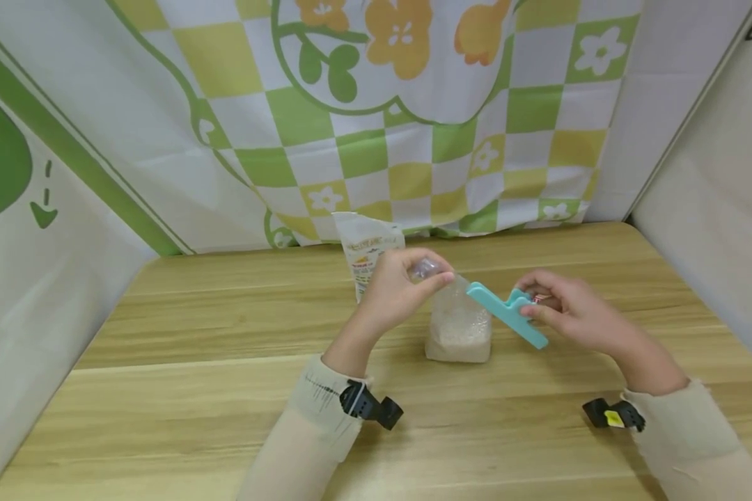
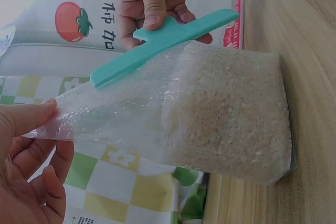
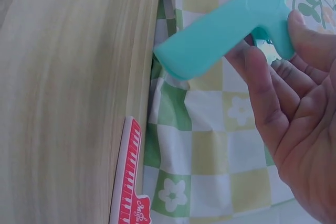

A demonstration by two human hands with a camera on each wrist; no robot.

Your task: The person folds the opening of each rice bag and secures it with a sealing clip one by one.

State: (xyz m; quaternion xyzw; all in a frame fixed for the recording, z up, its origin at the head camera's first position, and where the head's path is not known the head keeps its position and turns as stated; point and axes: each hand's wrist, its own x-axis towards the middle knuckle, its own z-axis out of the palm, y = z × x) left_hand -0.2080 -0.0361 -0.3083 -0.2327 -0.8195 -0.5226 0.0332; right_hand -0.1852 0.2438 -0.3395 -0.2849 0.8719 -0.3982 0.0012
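A clear plastic bag of rice point(image 1: 459, 327) stands upright on the table. My left hand point(image 1: 396, 287) pinches its gathered top between thumb and fingers; the left wrist view shows the bag point(image 2: 231, 108) stretched out from that hand point(image 2: 34, 156). My right hand point(image 1: 579, 313) grips a turquoise bag clip point(image 1: 507, 314) by its handles, just right of the bag's upper part. In the right wrist view the clip point(image 3: 226, 30) slants out from the thumb and fingers of that hand point(image 3: 299, 93). Whether the clip touches the plastic, I cannot tell.
Behind my left hand stands a white printed packet point(image 1: 366, 243). A red and white printed item point(image 3: 128, 177) lies at the table's edge in the right wrist view. A green and yellow checked cloth point(image 1: 363, 153) hangs behind the wooden table point(image 1: 225, 410).
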